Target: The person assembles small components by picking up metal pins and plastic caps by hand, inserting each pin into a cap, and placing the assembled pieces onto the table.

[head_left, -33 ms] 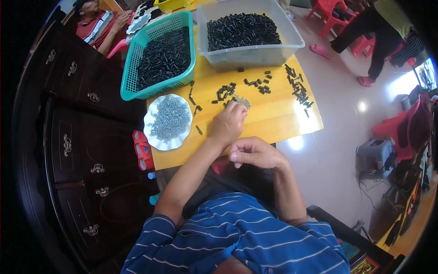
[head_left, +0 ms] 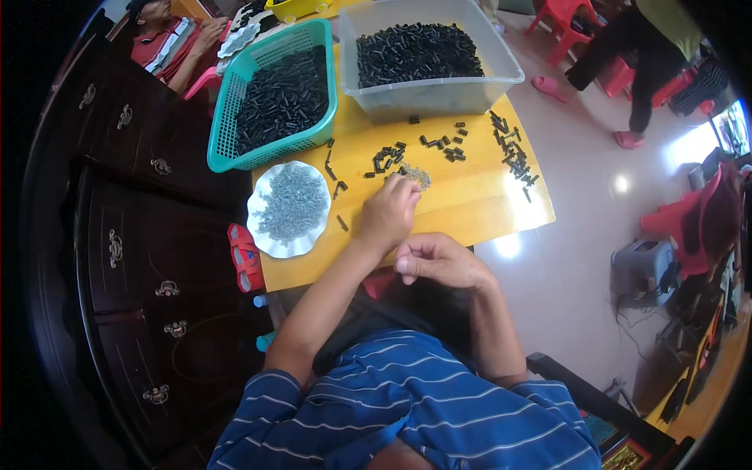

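Observation:
My left hand (head_left: pixel 389 210) reaches over the yellow table (head_left: pixel 486 207), fingers drawn together at the near edge of a small pile of tiny tan metal-looking pieces (head_left: pixel 417 177). Whatever its fingertips pinch is hidden. Just beyond it lies a loose group of short black cylindrical parts (head_left: pixel 385 157). My right hand (head_left: pixel 442 262) is by the table's near edge, thumb against the curled fingers; I cannot make out anything in it. Left of my left hand, a white scalloped plate (head_left: pixel 255 205) holds a heap of small silvery pieces (head_left: pixel 291 202).
A teal basket (head_left: pixel 332 86) and a clear plastic bin (head_left: pixel 423 100), both full of black parts, stand at the back. More black parts (head_left: pixel 513 157) lie along the right side. Dark drawers (head_left: pixel 133 235) flank the left. A person (head_left: pixel 650 63) walks at far right; another (head_left: pixel 168 43) sits at far left.
My left hand has shifted very slightly. The walking person's legs at the far right have moved a little. The parts on the table look the same.

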